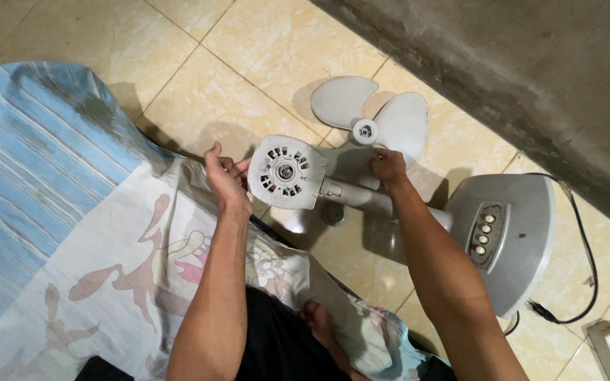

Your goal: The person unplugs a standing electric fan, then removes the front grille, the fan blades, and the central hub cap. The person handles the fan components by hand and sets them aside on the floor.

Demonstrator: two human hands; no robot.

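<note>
- Head view: left hand [224,176] has its fingers [238,167] curled around the rim of the grey fan motor housing [287,173].
- Right hand [388,168] grips the fan neck [361,196] just beside the housing, fingers closed on it.
- Fan blade [368,113] lies on the tiled floor [248,56] beyond the housing.
- Fan base [513,233] with buttons sits right of the housing; a patterned cloth [107,261] lies to its left.

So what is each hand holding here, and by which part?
The left hand grips the fan motor housing at its left edge. The right hand rests on the neck behind it; whether its fingers close around it cannot be told.
</note>
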